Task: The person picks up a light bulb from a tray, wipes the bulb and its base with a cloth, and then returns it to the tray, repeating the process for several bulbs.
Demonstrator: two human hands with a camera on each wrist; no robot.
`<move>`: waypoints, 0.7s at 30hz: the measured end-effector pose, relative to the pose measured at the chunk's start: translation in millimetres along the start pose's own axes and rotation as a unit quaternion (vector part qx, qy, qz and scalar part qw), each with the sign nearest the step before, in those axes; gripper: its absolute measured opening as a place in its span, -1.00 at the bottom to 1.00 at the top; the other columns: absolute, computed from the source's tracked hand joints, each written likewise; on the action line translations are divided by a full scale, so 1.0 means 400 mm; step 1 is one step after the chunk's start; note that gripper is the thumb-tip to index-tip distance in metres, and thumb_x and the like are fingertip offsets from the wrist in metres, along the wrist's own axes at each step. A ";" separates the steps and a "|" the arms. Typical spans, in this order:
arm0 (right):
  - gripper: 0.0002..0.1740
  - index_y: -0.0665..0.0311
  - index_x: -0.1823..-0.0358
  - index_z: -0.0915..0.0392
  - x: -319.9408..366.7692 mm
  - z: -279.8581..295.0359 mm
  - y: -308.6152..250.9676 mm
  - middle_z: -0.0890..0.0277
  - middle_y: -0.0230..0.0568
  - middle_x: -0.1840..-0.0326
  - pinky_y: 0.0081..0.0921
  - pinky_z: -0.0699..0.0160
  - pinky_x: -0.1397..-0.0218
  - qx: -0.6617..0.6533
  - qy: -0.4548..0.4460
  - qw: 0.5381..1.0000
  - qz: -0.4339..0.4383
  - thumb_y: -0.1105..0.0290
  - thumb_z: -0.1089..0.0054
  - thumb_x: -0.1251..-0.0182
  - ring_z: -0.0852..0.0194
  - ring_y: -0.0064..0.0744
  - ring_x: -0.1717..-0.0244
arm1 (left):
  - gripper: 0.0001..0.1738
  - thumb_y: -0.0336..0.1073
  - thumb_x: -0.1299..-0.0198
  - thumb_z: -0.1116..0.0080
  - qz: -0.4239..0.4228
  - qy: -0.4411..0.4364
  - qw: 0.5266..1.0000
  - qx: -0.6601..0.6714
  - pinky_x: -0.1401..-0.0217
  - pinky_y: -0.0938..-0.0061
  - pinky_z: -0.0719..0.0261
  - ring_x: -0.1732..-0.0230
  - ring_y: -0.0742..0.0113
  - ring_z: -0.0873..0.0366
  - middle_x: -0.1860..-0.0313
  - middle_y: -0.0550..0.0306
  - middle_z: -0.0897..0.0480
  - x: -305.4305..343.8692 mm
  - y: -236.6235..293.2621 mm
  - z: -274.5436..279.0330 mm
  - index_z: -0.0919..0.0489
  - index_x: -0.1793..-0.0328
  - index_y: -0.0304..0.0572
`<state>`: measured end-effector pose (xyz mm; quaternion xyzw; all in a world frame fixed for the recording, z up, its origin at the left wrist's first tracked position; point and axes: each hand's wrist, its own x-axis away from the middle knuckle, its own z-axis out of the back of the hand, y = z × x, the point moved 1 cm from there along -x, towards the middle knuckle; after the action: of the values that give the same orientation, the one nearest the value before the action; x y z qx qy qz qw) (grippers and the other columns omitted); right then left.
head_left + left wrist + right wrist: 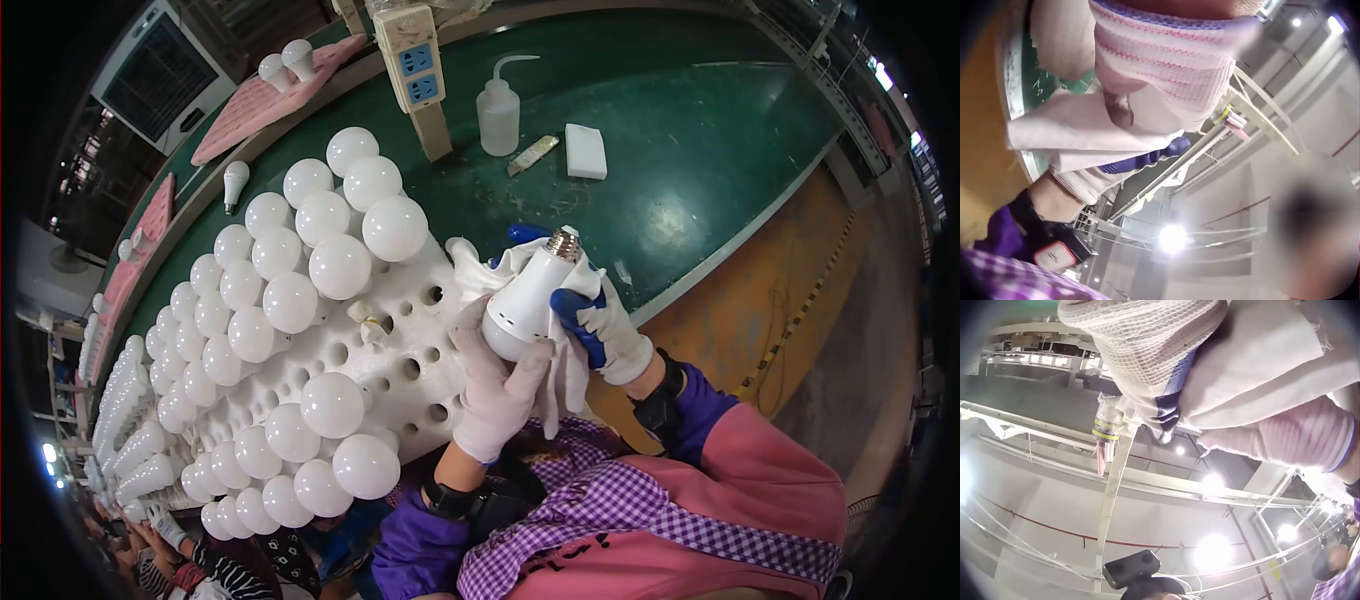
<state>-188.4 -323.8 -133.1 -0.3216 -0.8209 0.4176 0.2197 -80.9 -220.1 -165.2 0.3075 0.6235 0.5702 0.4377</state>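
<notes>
A white LED light bulb (526,296) is held up at a slant in front of the chest, its metal screw base at the top. My left hand (495,392), in a pale glove, grips the rounded lower end with the thumb across it. On the other side, my right hand (606,332), in a white glove with blue-coated fingers, holds a white cloth (568,378) against the bulb. That cloth drapes behind the bulb and hangs below it. Both wrist views show the cloth (1066,128) between the gloves, while the bulb is hidden there.
To the left, a white foam tray (405,335) with holes carries rows of bulbs (395,228). On the green table (690,130) stand a squeeze bottle (498,115), a white block (585,151) and a socket post (412,75). Pink foam (250,110) lies behind.
</notes>
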 end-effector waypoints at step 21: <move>-0.08 0.31 -0.43 -0.18 -0.013 0.001 0.005 -0.47 -0.32 -0.15 -0.54 -0.37 -0.25 0.047 -0.052 0.996 0.052 0.32 -0.51 -0.06 -0.41 -0.57 -0.10 | -0.30 -0.07 -0.38 -0.04 0.184 -0.013 0.895 0.407 -0.32 0.25 -0.39 -0.25 0.07 -0.38 -0.31 -0.18 -0.30 -0.002 0.065 0.002 -0.05 -0.44 -0.33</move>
<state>-184.5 -326.8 -135.5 -0.3314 -0.7928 0.4827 0.1692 -82.8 -216.2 -139.7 0.5755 0.7276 0.3325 0.1699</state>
